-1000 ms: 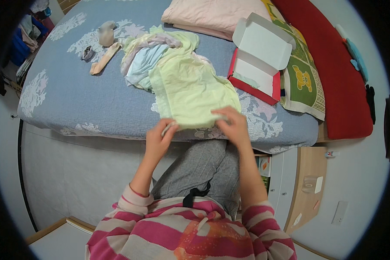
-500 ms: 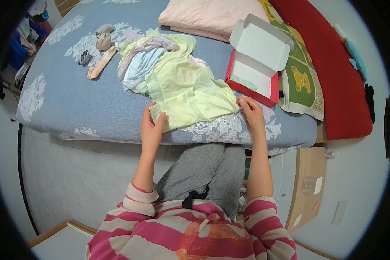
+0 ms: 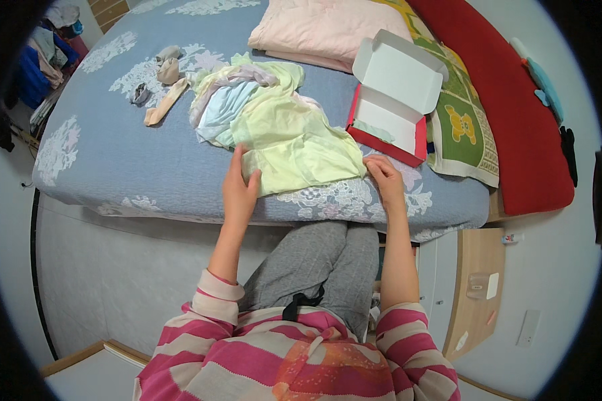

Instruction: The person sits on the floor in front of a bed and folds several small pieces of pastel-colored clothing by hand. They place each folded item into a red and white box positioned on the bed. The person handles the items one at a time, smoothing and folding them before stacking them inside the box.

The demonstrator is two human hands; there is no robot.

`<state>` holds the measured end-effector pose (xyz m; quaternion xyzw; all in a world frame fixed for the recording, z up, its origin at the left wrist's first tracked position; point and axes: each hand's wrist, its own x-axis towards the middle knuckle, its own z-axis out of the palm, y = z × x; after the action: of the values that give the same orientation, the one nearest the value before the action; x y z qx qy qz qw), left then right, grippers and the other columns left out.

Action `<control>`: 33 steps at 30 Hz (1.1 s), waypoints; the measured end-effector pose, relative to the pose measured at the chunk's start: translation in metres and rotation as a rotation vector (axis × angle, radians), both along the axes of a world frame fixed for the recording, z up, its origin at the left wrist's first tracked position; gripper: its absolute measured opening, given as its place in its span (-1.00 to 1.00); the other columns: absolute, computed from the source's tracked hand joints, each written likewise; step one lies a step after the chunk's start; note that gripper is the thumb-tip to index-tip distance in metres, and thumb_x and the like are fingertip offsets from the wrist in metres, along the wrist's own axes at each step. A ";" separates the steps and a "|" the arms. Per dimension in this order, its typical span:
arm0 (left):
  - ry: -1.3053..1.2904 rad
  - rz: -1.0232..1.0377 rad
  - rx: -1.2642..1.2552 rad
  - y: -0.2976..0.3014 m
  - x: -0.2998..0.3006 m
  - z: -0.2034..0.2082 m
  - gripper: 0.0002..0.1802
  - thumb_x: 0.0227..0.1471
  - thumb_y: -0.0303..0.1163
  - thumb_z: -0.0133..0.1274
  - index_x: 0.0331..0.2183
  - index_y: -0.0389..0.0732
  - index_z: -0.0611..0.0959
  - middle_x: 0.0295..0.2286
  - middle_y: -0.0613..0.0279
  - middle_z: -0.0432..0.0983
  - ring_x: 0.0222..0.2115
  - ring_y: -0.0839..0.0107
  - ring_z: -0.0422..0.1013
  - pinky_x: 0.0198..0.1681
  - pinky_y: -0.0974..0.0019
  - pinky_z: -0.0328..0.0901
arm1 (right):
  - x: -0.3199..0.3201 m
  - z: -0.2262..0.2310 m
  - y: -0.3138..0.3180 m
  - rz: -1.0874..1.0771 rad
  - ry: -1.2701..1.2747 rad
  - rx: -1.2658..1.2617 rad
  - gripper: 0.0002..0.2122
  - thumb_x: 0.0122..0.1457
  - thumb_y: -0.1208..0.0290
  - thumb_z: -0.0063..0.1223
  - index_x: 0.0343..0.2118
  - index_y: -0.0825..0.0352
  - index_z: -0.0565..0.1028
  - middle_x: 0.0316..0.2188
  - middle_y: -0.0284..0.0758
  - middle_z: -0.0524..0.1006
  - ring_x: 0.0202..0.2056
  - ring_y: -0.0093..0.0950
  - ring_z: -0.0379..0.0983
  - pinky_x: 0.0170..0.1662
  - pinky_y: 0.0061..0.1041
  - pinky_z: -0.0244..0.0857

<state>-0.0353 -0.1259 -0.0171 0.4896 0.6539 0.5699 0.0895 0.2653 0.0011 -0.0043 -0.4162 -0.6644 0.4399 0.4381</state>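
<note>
- Yellow cloth [image 3: 297, 157] is lying toward the bed's [image 3: 120, 157] near side, its far end merging with a heap of clothes [image 3: 226, 110].
- Left hand [image 3: 239, 189] is resting at the cloth's left edge, thumb and fingers spreading apart; cannot tell whether it is gripping.
- Right hand [image 3: 386, 179] is pinching the cloth's near right corner.
- Hands are sitting at opposite sides, presumably so the near part is lying flat and square between them.
- Box [image 3: 421, 142] is standing open just beyond the right hand, lid tilting back; its near wall is probably limiting reach that way.
- Peach sock [image 3: 167, 103] is lying far left, well apart from the left hand.
- A lace-patterned strip is running between the cloth and the bed's near edge; wider room is stretching left.
</note>
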 end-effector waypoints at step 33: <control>0.567 -0.257 0.202 0.039 -0.017 0.027 -0.76 -0.18 -0.60 0.12 -0.33 -0.26 0.60 -0.30 0.14 0.53 -0.17 0.11 0.39 -0.12 0.18 0.32 | 0.006 0.015 0.032 -0.115 -0.364 0.131 -0.78 0.15 0.33 0.03 -0.25 0.37 0.56 -0.33 -0.25 0.58 -0.32 -0.45 0.50 -0.21 -0.52 0.34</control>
<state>-0.0528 -0.0873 0.0103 0.7137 0.5258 0.4568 -0.0737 0.2716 0.0336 0.0112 -0.4967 -0.7349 0.2873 0.3615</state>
